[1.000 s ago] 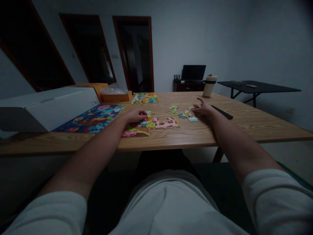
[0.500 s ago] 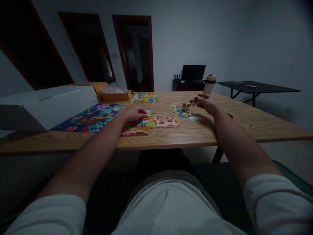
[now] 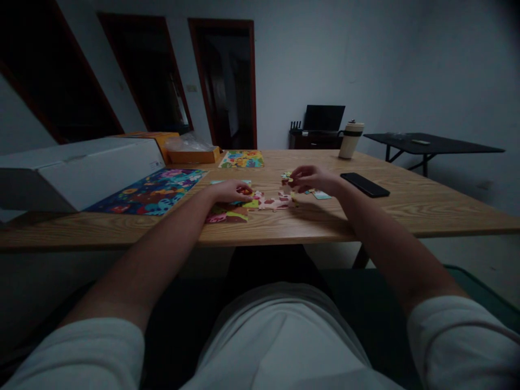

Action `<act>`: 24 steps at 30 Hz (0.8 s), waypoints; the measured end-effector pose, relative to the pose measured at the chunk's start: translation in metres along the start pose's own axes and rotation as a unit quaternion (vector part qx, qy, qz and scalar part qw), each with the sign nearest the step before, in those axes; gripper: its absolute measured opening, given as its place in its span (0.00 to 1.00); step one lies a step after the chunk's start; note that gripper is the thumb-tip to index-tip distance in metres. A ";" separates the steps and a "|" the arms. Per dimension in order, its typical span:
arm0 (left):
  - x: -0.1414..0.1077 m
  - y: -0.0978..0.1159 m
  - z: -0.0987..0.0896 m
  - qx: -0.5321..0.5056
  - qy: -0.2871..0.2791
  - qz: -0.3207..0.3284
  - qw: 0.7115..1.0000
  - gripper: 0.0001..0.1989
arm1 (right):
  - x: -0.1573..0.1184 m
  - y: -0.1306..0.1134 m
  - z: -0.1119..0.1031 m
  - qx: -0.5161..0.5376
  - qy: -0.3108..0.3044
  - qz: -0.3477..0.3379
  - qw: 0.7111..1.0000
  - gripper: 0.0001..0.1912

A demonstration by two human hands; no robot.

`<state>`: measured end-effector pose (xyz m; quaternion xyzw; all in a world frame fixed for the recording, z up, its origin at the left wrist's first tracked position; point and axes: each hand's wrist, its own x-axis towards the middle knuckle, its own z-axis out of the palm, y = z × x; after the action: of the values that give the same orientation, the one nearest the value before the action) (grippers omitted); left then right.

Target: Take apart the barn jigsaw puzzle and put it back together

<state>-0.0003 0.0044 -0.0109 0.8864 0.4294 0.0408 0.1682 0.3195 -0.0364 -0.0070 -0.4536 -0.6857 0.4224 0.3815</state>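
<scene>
On the near part of the wooden table (image 3: 317,227) lies a partly joined jigsaw puzzle (image 3: 227,216), with a brown-spotted, cow-like strip (image 3: 276,202) reaching out to its right. My left hand (image 3: 231,192) rests over the upper part of the puzzle, fingers curled; an orange-red patch shows between thumb and fingers, but what they hold is unclear. Above the strip's right end, my right hand (image 3: 311,177) pinches brown-and-pale puzzle pieces (image 3: 287,187). Loose pieces (image 3: 286,176) lie behind that hand, and a pale blue piece (image 3: 322,195) lies beneath its wrist. The right fingers partly hide the pile.
A dark picture sheet (image 3: 162,189) and a white box (image 3: 101,168) stand left, with an orange tray (image 3: 195,157) behind. A bright picture sheet (image 3: 242,158) lies at the back. On the right are a phone (image 3: 364,184) and a cream tumbler (image 3: 351,140).
My right hand has moved left and nearer, from beside the tumbler to the strip's right end, bringing the brown pieces. The phone is now uncovered. My left hand has shifted slightly right.
</scene>
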 end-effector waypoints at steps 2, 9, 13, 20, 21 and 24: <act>0.001 -0.001 0.001 0.013 -0.001 0.005 1.000 0.31 | -0.004 -0.005 0.013 -0.039 -0.070 -0.023 0.996 0.13; -0.004 0.008 0.000 0.019 0.016 -0.004 1.000 0.30 | -0.007 -0.006 0.052 -0.161 -0.161 -0.113 0.967 0.15; -0.012 0.025 -0.001 0.006 0.018 0.039 0.999 0.30 | -0.009 -0.001 0.070 -0.261 -0.118 -0.174 0.942 0.14; -0.015 0.032 0.002 0.021 -0.048 0.049 0.997 0.39 | -0.017 -0.006 0.073 -0.314 -0.111 -0.214 0.918 0.15; -0.015 0.031 0.002 0.026 -0.052 0.046 0.997 0.40 | -0.018 -0.007 0.071 -0.315 -0.115 -0.215 0.917 0.15; -0.017 0.029 0.000 0.038 -0.058 0.047 0.996 0.41 | -0.019 -0.009 0.067 -0.322 -0.124 -0.210 0.915 0.17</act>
<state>0.0112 -0.0254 -0.0003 0.9123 0.3777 -0.0193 0.1570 0.2619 -0.0725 -0.0249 -0.3411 -0.9060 0.1415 0.2067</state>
